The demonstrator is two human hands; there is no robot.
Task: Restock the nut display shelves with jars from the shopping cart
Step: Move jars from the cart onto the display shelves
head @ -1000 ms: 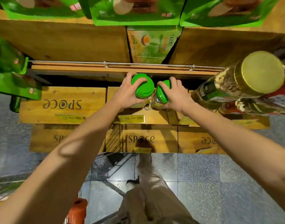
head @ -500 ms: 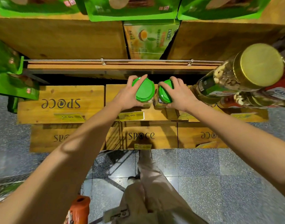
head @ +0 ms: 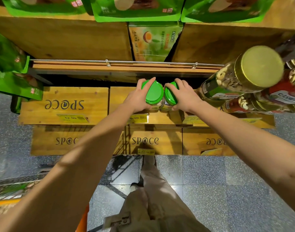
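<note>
Two clear nut jars with green lids stand side by side at the front of a wooden crate shelf (head: 160, 117), under a metal rail. My left hand (head: 136, 99) grips the left green-lidded jar (head: 154, 92), thumb and fingers curled round its lid. My right hand (head: 185, 97) grips the right green-lidded jar (head: 170, 96) the same way. The two jars touch each other. Their bodies are mostly hidden below the lids and my fingers.
Gold-lidded cashew jars (head: 260, 67) are stacked close on the right. Green snack bags (head: 136, 9) lie on the upper shelf, more green bags (head: 11, 77) hang at the left. Wooden crates (head: 64, 106) carry yellow price tags. The cart's wire edge (head: 11, 185) shows at bottom left.
Both hands with their jars have shifted slightly down and forward on the crate; the grip on each lid is unchanged.
</note>
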